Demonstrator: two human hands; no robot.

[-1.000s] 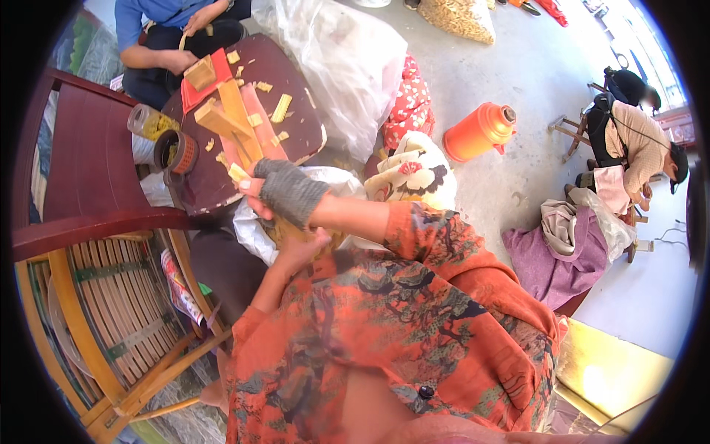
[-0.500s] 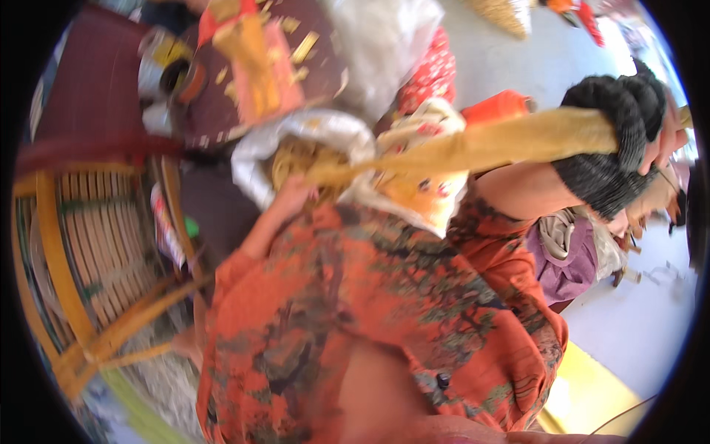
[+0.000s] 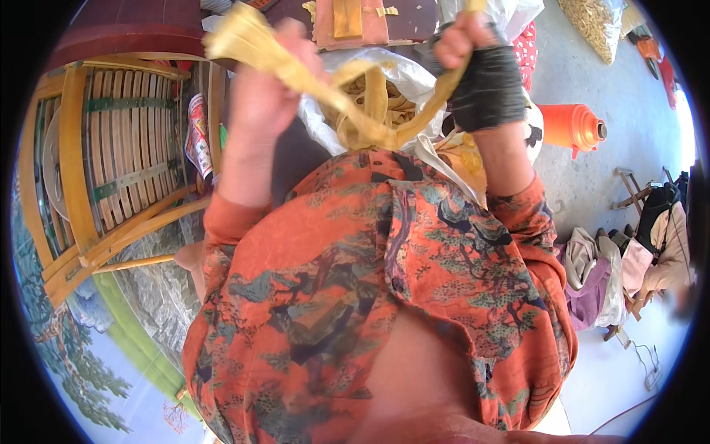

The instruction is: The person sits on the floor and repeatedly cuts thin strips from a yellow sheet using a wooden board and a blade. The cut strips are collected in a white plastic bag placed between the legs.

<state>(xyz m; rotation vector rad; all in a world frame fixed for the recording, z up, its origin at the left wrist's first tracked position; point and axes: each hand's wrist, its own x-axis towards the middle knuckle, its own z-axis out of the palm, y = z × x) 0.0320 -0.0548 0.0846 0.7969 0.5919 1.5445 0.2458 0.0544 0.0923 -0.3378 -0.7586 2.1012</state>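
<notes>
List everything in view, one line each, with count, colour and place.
yellow strips: one bundle, pale yellow, stretched between both hands
plastic bag: one, white, under the strips
wooden chair: one, tan slats, left
flask: one, orange, on the floor at right
clothes pile: one, purple and white, lower right
left hand: one, bare, gripping the strips
right hand: one, dark wrist wrap, gripping the strips

Sunlit grey concrete floor (image 3: 636, 96) (wooden slatted chair (image 3: 111, 163) at left).
</notes>
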